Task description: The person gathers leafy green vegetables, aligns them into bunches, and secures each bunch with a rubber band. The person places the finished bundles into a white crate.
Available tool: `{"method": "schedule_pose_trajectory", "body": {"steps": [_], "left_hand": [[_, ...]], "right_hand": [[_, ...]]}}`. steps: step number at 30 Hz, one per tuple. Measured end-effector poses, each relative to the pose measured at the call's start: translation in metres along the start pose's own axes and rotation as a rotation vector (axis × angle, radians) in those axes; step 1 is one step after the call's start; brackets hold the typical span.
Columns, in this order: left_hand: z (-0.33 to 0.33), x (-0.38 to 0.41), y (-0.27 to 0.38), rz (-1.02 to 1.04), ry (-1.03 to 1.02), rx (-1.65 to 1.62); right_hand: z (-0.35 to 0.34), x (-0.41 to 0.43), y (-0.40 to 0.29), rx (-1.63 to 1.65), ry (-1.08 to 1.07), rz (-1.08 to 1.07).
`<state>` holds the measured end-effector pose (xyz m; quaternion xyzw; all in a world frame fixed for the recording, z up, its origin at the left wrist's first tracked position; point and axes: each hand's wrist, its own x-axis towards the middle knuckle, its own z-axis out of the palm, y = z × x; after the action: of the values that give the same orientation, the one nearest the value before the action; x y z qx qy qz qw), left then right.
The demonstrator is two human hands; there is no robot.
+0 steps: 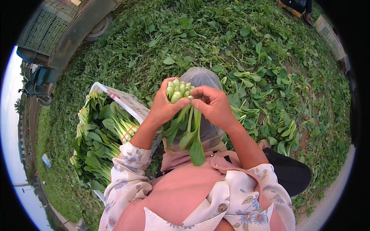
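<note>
A bunch of leafy greens that look like bok choy [179, 89] is gripped in my left hand [164, 105], its pale cut ends turned up and away from me. The leaves hang down towards my lap. With thumb and fingers, my right hand [214, 105] pinches at the bunch's right side near the stem ends; a few stems with long leaves [197, 150] dangle below those fingers. Beneath both hands, my raised knee is wrapped in clear plastic [202, 75]. At my left stands a white plastic crate [127, 104] filled with greens [101, 140], several bundles tied with red bands.
Loose greens [286, 130] lie on the weedy ground to my right. A vehicle [72, 37] carrying plastic crates [47, 27] stands at the upper left. Another person [299, 5] is partly visible at the upper right, near a pale crate [329, 37].
</note>
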<state>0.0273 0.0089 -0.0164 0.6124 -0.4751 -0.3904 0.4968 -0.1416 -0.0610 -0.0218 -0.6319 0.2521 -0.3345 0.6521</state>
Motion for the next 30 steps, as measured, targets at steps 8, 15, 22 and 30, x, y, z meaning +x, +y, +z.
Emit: {"method": "schedule_pose_trajectory", "body": {"steps": [8, 15, 22, 30], "left_hand": [[0.0, 0.002, 0.005, -0.048, -0.117, -0.065], [0.0, 0.003, 0.005, -0.081, -0.066, -0.075], [0.0, 0.002, 0.009, -0.112, -0.069, -0.077], [0.005, 0.004, 0.01, -0.102, -0.036, -0.029]], "right_hand": [[0.008, 0.007, -0.003, -0.173, 0.052, -0.181], [0.002, -0.003, 0.003, -0.086, 0.057, -0.063], [-0.011, -0.009, -0.008, -0.059, -0.038, 0.139], [0.002, -0.008, 0.005, 0.263, 0.101, 0.252]]}}
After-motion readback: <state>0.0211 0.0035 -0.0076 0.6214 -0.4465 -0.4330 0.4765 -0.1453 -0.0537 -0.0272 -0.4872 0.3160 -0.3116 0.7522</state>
